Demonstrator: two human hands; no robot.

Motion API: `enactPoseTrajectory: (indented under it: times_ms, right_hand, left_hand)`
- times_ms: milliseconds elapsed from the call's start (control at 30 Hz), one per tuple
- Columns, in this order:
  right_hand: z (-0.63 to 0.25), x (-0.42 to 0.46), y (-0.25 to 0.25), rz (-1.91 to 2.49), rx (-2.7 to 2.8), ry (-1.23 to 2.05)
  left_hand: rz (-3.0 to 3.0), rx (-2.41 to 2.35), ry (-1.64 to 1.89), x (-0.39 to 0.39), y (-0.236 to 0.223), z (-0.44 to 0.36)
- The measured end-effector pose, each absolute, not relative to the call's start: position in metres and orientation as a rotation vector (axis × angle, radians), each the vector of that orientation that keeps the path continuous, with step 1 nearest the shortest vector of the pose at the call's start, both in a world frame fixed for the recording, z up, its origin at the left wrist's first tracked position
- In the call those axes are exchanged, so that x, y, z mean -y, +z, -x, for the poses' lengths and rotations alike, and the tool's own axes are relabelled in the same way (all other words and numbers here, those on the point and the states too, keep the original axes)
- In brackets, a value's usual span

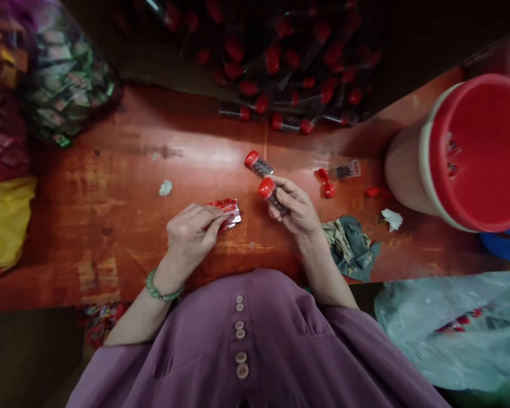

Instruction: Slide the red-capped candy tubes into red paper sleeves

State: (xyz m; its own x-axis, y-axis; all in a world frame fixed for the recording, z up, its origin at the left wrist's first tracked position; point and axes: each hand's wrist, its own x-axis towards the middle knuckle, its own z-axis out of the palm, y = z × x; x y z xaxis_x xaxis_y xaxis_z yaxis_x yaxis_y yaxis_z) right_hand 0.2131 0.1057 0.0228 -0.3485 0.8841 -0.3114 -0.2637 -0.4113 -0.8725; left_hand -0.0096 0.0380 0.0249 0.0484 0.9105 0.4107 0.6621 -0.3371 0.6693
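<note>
My right hand (296, 208) is closed around a small clear bottle (273, 195) with a red cap and dark contents, tilted with its cap toward the upper left. A second such bottle (259, 163) lies on the table just beyond it. My left hand (193, 229) has thumb and fingertips pinched together at a small pile of red and silver printed labels (233, 211); the fingers cover part of the pile. To the right lies a bottle without its cap (347, 169), dark grains inside, beside a loose red cap (328, 188).
Several red-capped bottles (272, 59) fill a dark box at the back. A pale bucket (408, 158) with a red lid (484, 153) stands right, near a crumpled cloth (352, 246). Bags of packets (68, 73) and a yellow bag (6, 224) sit left. A plastic bag (425, 340) lies lower right.
</note>
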Motion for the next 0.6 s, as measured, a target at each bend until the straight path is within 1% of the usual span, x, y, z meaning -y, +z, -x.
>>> enactPoseTrajectory:
  times_ms: [133, 233, 433, 600]
  right_hand:
    - [-0.208, -0.088, 0.037, 1.032, 0.957, 2.094]
    - [-0.204, -0.079, 0.046, 1.027, 0.962, 2.234]
    - [-0.196, -0.074, 0.047, 0.965, 0.904, 2.357]
    - [-0.196, -0.075, 0.038, 1.053, 0.866, 2.422]
  left_hand:
    - [-2.019, -1.515, 1.312, -0.032, 0.023, 0.010]
    - [-2.057, -1.467, 1.333, -0.027, 0.021, 0.011]
    - [-2.144, -1.381, 1.350, -0.021, 0.021, 0.013]
    - [-2.192, -1.309, 1.359, -0.018, 0.018, 0.011]
